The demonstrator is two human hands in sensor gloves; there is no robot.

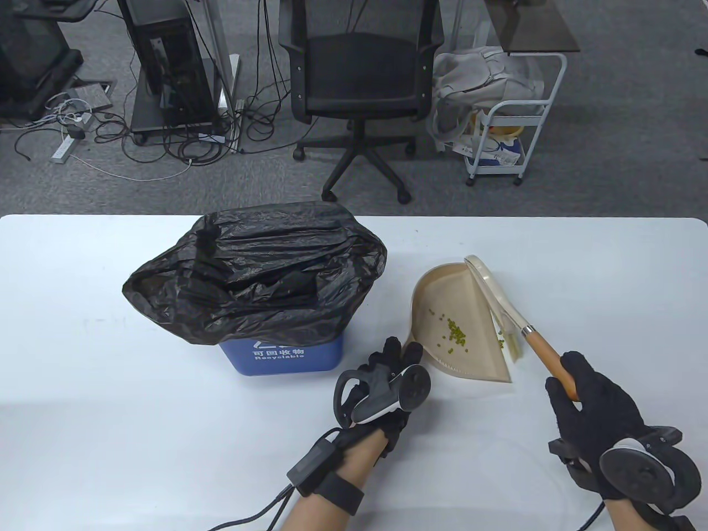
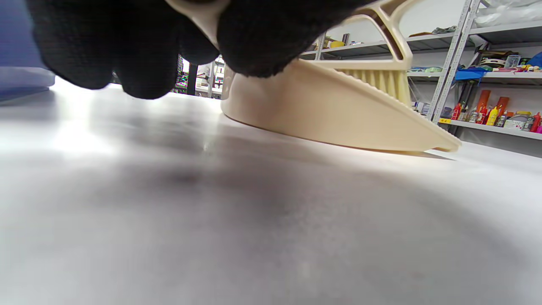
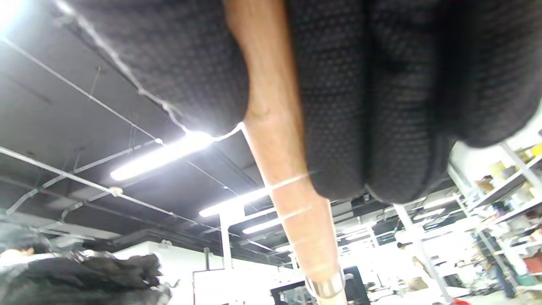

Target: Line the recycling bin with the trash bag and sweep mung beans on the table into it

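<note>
Green mung beans (image 1: 456, 333) lie in the beige dustpan (image 1: 442, 310) whose handle the left hand (image 1: 381, 387) pinches, while the right hand (image 1: 594, 409) grips the wooden brush handle (image 1: 547, 354).

- Left hand (image 1: 387, 381) grips the dustpan (image 1: 442, 298) handle.
- Right hand (image 1: 594, 406) holds the brush (image 1: 506, 310) over it.
- Mung beans (image 1: 456, 333) lie inside.

Beyond the white surface (image 1: 83, 387) lies grey carpet (image 1: 625, 138), with a black office chair (image 1: 359, 83), a white wheeled cart (image 1: 514, 133) holding a pale backpack (image 1: 481, 77), and tangled cables (image 1: 166, 138) beside dark equipment stands (image 1: 166, 61). Metal shelves (image 2: 487, 63) hold bottles; strip lights (image 3: 161, 156) cross a dark ceiling
</note>
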